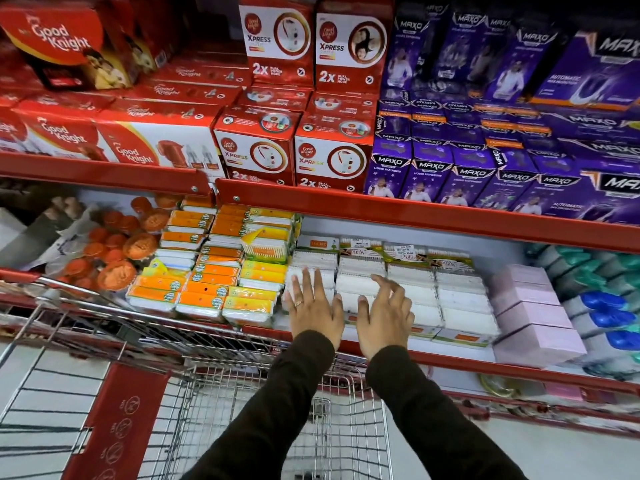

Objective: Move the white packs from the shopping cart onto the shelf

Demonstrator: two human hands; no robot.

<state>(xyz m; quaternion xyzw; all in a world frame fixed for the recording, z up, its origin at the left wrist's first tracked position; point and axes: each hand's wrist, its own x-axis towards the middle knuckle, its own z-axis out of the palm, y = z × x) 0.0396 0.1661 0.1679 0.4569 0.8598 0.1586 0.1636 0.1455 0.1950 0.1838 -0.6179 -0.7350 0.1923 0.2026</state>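
Across the upper half, a red shelf (415,216) edge runs under rows of red boxes (256,147) and purple boxes (433,174). Below it the lower shelf (450,362) carries orange packs (204,275) at left, pink boxes (530,306) at right, and the white packs (457,299) stacked in rows between them. Nearest the camera stands the wire shopping cart (214,403), its basket showing no white packs in the part that is visible. Both dark-sleeved arms reach over the cart to the white packs. The left hand (313,306), a ring on one finger, lies flat with fingers spread on the packs, its grip apart. The right hand (384,313) hovers beside it, fingers loosely curled, grip apart and holding nothing.
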